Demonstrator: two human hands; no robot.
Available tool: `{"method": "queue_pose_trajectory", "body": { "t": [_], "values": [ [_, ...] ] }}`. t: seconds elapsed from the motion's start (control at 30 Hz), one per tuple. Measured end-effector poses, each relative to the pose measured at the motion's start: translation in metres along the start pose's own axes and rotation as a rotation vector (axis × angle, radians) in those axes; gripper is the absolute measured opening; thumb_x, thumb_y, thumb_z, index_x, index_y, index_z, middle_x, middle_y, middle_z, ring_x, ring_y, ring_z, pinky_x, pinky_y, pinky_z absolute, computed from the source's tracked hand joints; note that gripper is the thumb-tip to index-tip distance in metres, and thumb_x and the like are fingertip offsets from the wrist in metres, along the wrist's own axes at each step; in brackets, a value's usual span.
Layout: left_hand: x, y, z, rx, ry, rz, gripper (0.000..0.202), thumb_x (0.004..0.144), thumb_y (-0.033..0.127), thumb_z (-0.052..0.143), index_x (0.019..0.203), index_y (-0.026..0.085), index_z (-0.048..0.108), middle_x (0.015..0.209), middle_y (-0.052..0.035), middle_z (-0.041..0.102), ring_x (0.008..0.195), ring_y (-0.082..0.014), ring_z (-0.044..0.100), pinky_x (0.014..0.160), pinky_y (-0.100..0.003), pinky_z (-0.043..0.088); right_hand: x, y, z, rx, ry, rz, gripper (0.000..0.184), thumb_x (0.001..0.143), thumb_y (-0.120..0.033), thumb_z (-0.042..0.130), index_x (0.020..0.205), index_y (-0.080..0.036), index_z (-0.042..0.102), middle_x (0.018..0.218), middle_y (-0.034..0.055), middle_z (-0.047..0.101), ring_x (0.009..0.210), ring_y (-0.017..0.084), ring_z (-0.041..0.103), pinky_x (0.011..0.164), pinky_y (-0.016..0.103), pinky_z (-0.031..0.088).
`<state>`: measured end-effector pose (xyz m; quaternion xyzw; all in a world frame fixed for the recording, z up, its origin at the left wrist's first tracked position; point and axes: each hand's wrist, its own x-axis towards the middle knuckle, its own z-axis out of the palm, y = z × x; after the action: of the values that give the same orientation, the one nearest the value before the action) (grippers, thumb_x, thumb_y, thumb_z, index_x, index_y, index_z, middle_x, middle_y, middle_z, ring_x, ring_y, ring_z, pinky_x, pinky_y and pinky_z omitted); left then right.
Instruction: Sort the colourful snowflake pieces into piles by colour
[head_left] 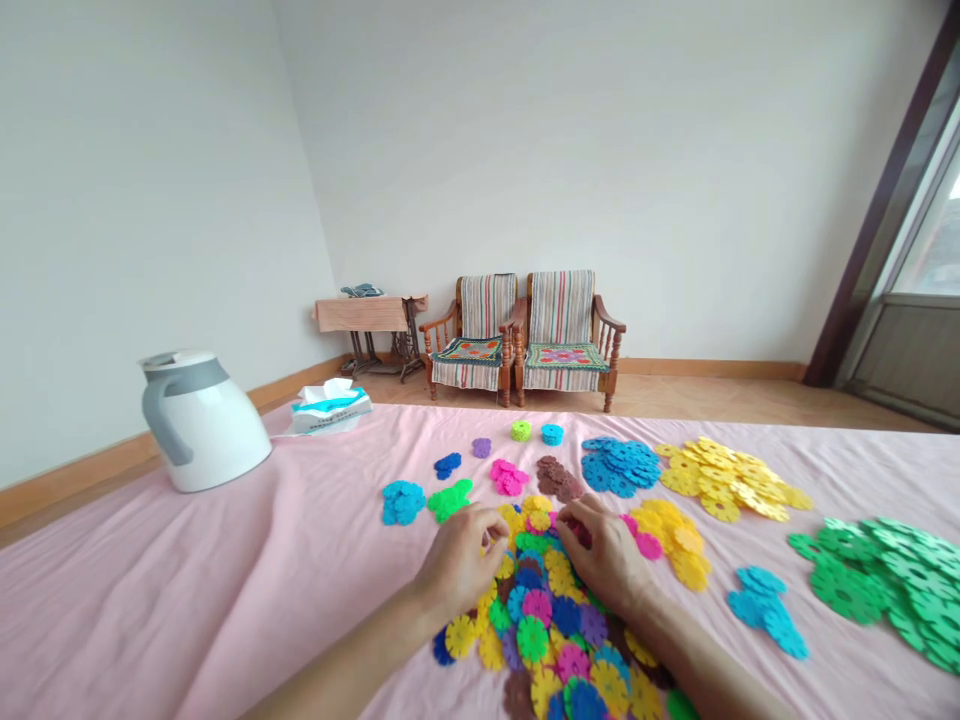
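My left hand (459,560) and my right hand (604,558) rest at the far edge of a mixed heap of plastic snowflake discs (536,625), fingertips among the discs. Whether either hand pinches a disc is hidden. Sorted piles lie around the heap: yellow-orange discs (671,545) just right of my right hand, bright blue (619,466) and brown (557,479) beyond it. Pink (509,477), green (450,500) and light blue discs (403,502) lie beyond my left hand. Farther right are yellow (724,480), sky-blue (765,610) and large green piles (885,590).
Everything lies on a pink sheet (225,560). A white kettle (202,420) and a tissue pack (330,407) stand at its far left. Small disc stacks (520,430) sit near its far edge. Beyond are wooden armchairs (525,335), a small table (371,318) and a glass door (900,230).
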<state>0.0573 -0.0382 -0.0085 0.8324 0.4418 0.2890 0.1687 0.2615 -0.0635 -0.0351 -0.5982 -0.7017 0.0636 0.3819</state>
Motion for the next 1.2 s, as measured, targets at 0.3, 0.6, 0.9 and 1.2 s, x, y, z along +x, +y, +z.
{"method": "queue_pose_trajectory", "body": {
  "t": [0.3,0.6,0.9,1.2],
  "values": [
    [-0.022,0.006,0.005,-0.014,0.012,0.064,0.015,0.078,0.011,0.05,0.076,0.019,0.062,0.079,-0.0021,0.061,0.082,-0.0168,0.056,0.074,-0.028,0.041,-0.007,-0.016,-0.006,-0.035,-0.094,-0.075,0.034,0.086,-0.027,0.04,0.055,-0.019,0.048,0.06,0.0,0.055,0.058,0.012,0.05,0.055,0.022,0.035],
    [-0.023,-0.005,0.004,0.048,0.023,0.077,0.019,0.084,0.014,0.045,0.073,0.018,0.061,0.076,-0.003,0.058,0.078,-0.0163,0.055,0.068,-0.026,0.04,0.015,0.027,-0.036,-0.216,0.013,0.071,0.02,0.076,-0.02,0.045,0.074,-0.017,0.064,0.071,0.0042,0.061,0.067,0.016,0.055,0.062,0.026,0.038],
    [-0.023,-0.004,0.004,0.053,0.038,0.063,0.02,0.082,0.013,0.045,0.07,0.018,0.06,0.074,-0.0028,0.059,0.076,-0.0158,0.055,0.066,-0.025,0.039,0.005,0.058,-0.05,-0.391,-0.11,0.19,0.013,0.067,-0.024,0.057,0.076,-0.02,0.066,0.094,0.0096,0.063,0.095,0.031,0.051,0.075,0.039,0.033],
    [-0.023,-0.008,0.005,0.06,0.028,0.066,0.02,0.082,0.014,0.045,0.07,0.018,0.06,0.073,-0.0025,0.058,0.075,-0.0156,0.054,0.066,-0.025,0.04,0.017,0.031,-0.047,0.047,-0.247,0.147,0.014,0.075,-0.03,0.05,0.07,-0.018,0.057,0.06,-0.0018,0.059,0.058,0.013,0.054,0.051,0.022,0.037]
  ]
}}
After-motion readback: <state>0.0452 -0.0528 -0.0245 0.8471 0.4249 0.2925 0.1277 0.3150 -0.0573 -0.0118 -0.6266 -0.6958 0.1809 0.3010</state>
